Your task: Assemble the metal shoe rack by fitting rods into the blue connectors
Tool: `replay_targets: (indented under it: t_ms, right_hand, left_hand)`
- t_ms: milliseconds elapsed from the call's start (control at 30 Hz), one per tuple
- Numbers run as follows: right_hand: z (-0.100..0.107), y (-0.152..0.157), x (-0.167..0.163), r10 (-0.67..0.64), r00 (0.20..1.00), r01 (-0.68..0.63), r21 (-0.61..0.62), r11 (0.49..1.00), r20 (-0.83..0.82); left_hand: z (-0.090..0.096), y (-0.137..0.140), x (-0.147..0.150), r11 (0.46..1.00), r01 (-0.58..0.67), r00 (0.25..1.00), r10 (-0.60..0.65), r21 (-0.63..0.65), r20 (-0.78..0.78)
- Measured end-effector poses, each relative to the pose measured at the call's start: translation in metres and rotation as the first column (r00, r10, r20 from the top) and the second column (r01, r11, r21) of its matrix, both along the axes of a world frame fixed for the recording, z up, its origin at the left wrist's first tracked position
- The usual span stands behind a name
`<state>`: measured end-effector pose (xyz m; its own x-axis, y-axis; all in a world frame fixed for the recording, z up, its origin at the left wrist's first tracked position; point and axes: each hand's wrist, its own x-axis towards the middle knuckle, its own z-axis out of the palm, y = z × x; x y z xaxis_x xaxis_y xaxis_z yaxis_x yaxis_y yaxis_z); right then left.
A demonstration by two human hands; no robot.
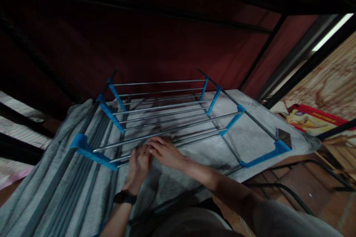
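A partly assembled shoe rack of grey metal tubes and blue plastic brackets lies on a cloth-covered table, its long tubes running left to right. At its near side, my left hand [139,161], with a black watch on the wrist, is closed round a metal tube [126,158] near the front-left blue bracket [93,152]. My right hand [166,152] presses against the left one, its fingers curled over the same tubes. The fingertips are partly hidden. One front tube [194,123] runs just above both hands to a blue bracket [233,119] on the right.
Loose metal tubes [75,185] lie along the left of the grey cloth [174,183]. On the right are an end bracket [267,157], a dark phone-like object [284,137], a red and yellow box [317,116] and a metal-framed chair [294,185]. A dark red panel [155,44] stands behind.
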<state>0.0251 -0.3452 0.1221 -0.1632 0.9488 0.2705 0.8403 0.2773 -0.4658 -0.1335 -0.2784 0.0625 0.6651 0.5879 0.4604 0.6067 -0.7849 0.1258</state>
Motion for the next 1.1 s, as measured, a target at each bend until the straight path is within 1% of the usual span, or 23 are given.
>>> replay_targets:
  t_ms: [100,200,300,367,433,533,667,933,1100]
  right_hand:
    - [-0.016,-0.019,0.030,-0.100,0.995,0.101,0.027,0.995,-0.029]
    - [-0.033,-0.036,0.058,-0.212,0.977,0.212,0.053,0.976,-0.008]
    - [-0.043,-0.052,0.084,-0.277,0.960,0.273,0.104,0.956,0.032]
    - [-0.045,-0.060,0.100,-0.308,0.949,0.297,0.130,0.946,0.069]
    - [-0.046,-0.065,0.114,-0.336,0.935,0.322,0.127,0.938,0.111]
    - [-0.046,-0.067,0.131,-0.335,0.925,0.326,0.076,0.942,0.179]
    - [-0.045,-0.066,0.142,-0.284,0.933,0.288,0.018,0.958,0.220]
    - [-0.041,-0.066,0.147,-0.235,0.944,0.241,0.005,0.971,0.233]
    - [-0.041,-0.065,0.150,-0.227,0.945,0.234,0.001,0.972,0.233]
  left_hand:
    - [0.005,-0.005,-0.002,0.994,-0.059,0.992,0.069,0.097,-0.102]
    - [0.010,-0.007,0.001,0.987,-0.050,0.990,0.069,0.154,-0.120]
    - [0.012,-0.006,0.002,0.984,-0.045,0.992,0.065,0.175,-0.110]
    - [0.011,-0.005,0.002,0.984,-0.048,0.992,0.067,0.169,-0.109]
    - [0.010,-0.004,0.002,0.986,-0.044,0.992,0.061,0.158,-0.106]
    - [0.008,-0.002,0.001,0.987,-0.030,0.995,0.044,0.156,-0.088]
    - [0.006,-0.001,0.000,0.985,-0.028,0.996,0.042,0.169,-0.080]
    - [0.004,0.002,-0.001,0.984,-0.013,0.995,0.029,0.175,-0.092]
    - [0.009,0.001,0.002,0.982,-0.030,0.997,0.043,0.186,-0.066]
